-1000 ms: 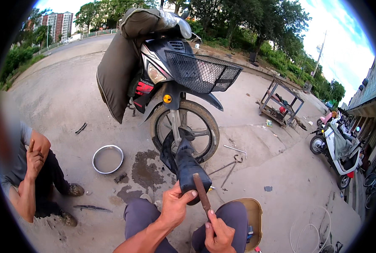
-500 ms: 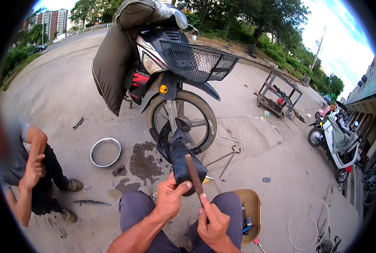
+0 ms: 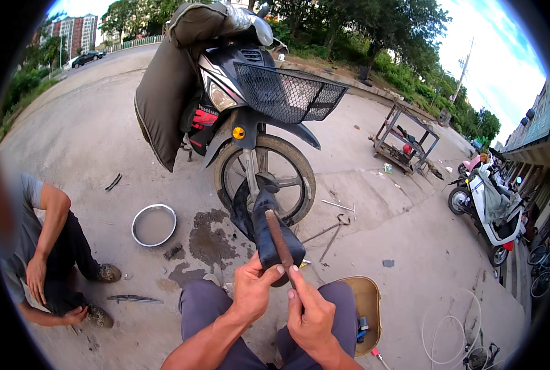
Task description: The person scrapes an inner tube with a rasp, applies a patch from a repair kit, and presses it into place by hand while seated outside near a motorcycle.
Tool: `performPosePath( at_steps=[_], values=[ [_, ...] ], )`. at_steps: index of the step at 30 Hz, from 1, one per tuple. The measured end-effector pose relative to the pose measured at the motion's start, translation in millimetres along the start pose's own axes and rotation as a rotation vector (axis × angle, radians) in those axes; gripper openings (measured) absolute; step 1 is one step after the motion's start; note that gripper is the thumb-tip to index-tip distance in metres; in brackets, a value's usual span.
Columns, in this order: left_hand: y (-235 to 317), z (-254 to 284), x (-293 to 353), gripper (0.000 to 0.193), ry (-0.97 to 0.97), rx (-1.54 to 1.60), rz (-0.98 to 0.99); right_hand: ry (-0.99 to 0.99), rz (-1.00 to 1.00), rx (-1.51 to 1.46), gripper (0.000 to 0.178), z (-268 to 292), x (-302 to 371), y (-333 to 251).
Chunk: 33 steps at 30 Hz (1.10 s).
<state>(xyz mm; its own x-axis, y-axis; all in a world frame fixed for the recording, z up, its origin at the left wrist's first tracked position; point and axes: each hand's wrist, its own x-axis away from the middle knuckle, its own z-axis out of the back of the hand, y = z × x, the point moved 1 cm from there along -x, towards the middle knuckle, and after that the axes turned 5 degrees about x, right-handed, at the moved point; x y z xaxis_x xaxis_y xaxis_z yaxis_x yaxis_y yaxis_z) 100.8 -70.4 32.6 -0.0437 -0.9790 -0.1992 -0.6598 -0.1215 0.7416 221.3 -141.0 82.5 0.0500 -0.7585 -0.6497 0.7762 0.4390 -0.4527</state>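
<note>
A black rubber inner tube (image 3: 264, 203) stretches from the front wheel (image 3: 304, 196) of a parked motorbike toward my knees. My left hand (image 3: 248, 290) grips its near end, thumb on top and fingers underneath. In my right hand (image 3: 312, 314) is a rusty, flat file (image 3: 277, 235), held by its near end with the index finger laid along it. The file lies lengthwise over the tube's upper face, close to my left thumb. What the left fingers do beneath the tube is hidden.
At left, a person (image 3: 53, 203) sits low near a round water basin (image 3: 154, 245) and a dark flat bar (image 3: 133, 298). A yellowish tool bin (image 3: 374, 302) stands by my right knee. Pincers (image 3: 343, 219), a T-handle wrench (image 3: 338, 205) and a pale hose (image 3: 424, 333) lie rightward.
The file has slid down and slightly left along the tube, bringing my right fingers nearer my left thumb. At left, the person's raised hand has lowered toward the knees.
</note>
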Motion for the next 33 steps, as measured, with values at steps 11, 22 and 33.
performPosePath(
  at_steps=[11,22,33],
  values=[
    [-0.5,-3.6,1.1,0.019,0.0,0.018,0.017,0.076,0.007,0.018,0.048,-2.8,-4.4,11.7],
    [-0.9,-6.0,0.6,0.018,0.031,-0.011,-0.023,-0.051,-0.073,0.045,0.041,7.3,4.4,5.9],
    [-0.2,-7.5,2.4,0.024,0.043,-0.004,-0.036,-0.016,-0.096,-0.054,0.041,6.5,-6.0,5.5]
  ],
)
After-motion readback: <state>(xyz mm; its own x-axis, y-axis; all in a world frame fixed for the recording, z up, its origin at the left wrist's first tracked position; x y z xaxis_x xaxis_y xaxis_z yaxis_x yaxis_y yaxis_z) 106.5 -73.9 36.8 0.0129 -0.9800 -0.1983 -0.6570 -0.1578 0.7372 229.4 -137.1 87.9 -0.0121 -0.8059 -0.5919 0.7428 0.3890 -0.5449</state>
